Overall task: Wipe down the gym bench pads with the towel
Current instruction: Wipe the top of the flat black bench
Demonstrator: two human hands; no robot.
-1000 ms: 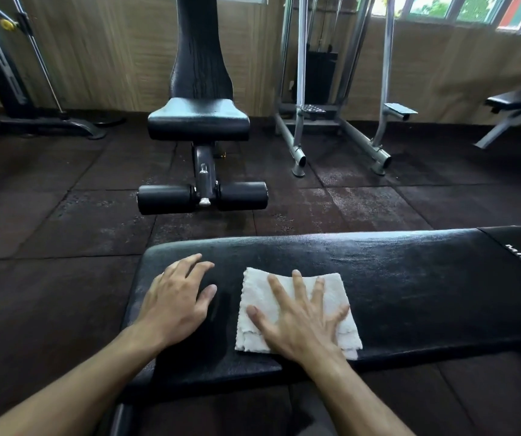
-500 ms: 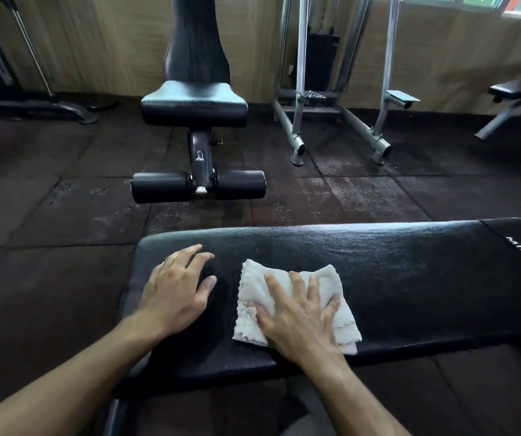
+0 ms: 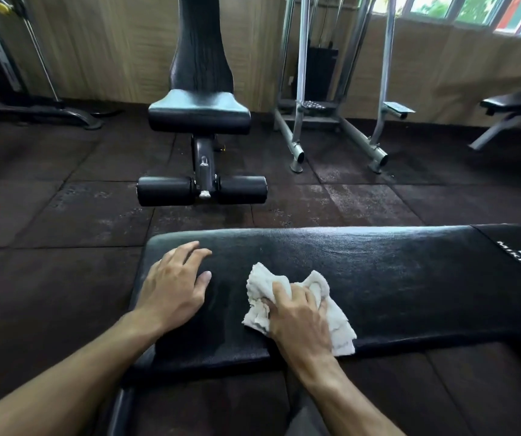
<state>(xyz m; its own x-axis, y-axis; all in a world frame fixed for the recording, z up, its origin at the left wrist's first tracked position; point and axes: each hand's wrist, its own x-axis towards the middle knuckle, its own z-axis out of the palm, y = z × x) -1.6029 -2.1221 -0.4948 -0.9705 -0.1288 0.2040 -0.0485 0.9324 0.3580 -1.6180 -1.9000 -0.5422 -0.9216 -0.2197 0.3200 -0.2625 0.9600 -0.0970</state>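
Observation:
A long black bench pad (image 3: 378, 278) lies across the view in front of me, with white lettering at its right end. A white towel (image 3: 337, 322) sits bunched on the pad near its front edge. My right hand (image 3: 296, 322) is closed around the towel, fingers curled into the cloth. My left hand (image 3: 174, 287) rests flat on the pad's left end, fingers spread, holding nothing.
An adjustable bench (image 3: 199, 111) with an upright backrest and black foot rollers (image 3: 202, 190) stands straight ahead. A grey metal machine frame (image 3: 334, 133) is behind it to the right. Another flat bench (image 3: 517, 105) is at far right. Dark rubber floor tiles (image 3: 48, 215) surround the pad.
My right hand went from lying flat on the spread towel to gripping it, bunching the cloth up. My left hand stayed put on the pad.

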